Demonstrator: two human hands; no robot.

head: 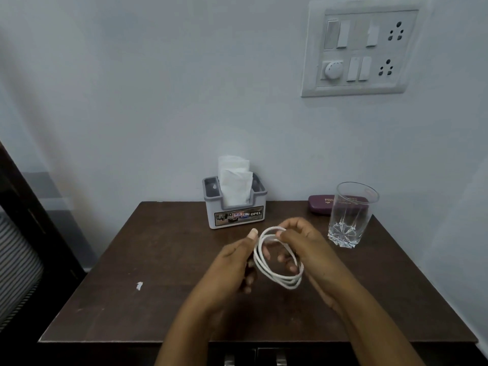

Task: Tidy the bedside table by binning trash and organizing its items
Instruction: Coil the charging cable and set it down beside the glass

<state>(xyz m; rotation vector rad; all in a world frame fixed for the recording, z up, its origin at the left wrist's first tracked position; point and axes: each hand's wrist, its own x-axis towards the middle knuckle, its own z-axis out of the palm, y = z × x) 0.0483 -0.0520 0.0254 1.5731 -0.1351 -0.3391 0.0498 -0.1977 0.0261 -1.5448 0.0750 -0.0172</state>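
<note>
A white cable (pixel 274 276) is wound into a loop of several turns above the middle of the dark wooden bedside table (pixel 158 260). My left hand (pixel 232 262) grips the loop's left side with its thumb raised. My right hand (pixel 303 244) pinches the top of the loop, its fingers curled through the coil. A small white scrap (pixel 139 285) lies on the table to the left.
A grey tissue holder (pixel 237 207) with white tissues stands at the back centre. A clear empty glass (pixel 348 215) stands at the back right, with a maroon case (pixel 320 204) behind it. A switch panel (pixel 361 48) is on the wall. Drawer handles (pixel 253 360) show below the front edge.
</note>
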